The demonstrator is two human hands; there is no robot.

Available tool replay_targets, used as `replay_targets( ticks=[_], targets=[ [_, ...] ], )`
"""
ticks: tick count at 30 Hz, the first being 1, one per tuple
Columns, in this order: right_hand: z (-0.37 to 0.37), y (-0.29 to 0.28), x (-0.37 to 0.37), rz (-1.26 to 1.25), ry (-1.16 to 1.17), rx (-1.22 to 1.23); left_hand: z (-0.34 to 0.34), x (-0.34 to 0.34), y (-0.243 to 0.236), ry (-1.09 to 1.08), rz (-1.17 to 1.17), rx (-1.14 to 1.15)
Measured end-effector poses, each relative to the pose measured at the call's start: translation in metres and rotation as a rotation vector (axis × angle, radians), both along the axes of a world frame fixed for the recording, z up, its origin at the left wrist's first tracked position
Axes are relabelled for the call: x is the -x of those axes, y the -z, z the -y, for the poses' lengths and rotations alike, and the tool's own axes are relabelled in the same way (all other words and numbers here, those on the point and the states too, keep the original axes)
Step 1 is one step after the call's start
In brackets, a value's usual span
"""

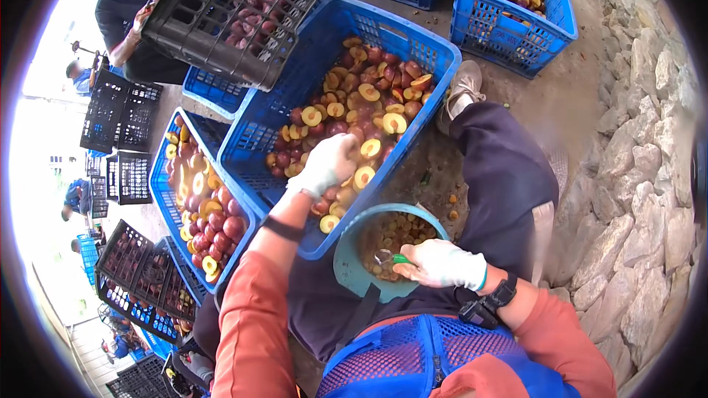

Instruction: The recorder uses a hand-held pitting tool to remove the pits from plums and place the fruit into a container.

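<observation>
From where I stood, taking twelve o'clock as straight ahead of the seated worker, the gloved left hand (328,163) reached toward eleven into a large blue crate (258,133). Its fingers dipped among the halved plums (361,96) heaped there, yellow flesh and dark red skin showing; I could not tell whether they had closed on a piece or only touched the fruit. The gloved right hand (445,264), with a black watch (504,291) at the wrist, was wrapped firmly round a green-handled scoop (400,259), its metal end pointing toward nine, over a teal bucket (348,259). The bucket stood close in at twelve, between the worker's legs, with a layer of brownish plum stones (398,232) inside. At ten, just beside the large crate, a second blue crate (206,127) held more plums, some halved, others seemingly whole. Farther off at eleven, a co-worker's hand (145,16) was at a tilted black crate (199,37) with plums in it. Between twelve and one stood another blue crate (509,40) of cut fruit, and rough stones (627,214) lined the ground at two.
</observation>
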State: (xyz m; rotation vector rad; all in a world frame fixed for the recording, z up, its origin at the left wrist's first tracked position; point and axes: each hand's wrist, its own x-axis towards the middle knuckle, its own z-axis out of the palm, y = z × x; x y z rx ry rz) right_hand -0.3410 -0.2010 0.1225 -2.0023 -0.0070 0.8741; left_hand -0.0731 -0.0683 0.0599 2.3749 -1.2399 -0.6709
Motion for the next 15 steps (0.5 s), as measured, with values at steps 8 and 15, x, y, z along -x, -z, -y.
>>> replay_targets(
  ticks=[8,15],
  targets=[
    [0.007,0.021,0.011,0.131,0.174,0.018,0.060,0.008,0.085,0.151,-0.009,-0.396],
    [0.006,0.021,0.003,0.458,0.582,-0.030,0.031,-0.003,0.027,-0.274,-0.230,-0.011]
  ],
)
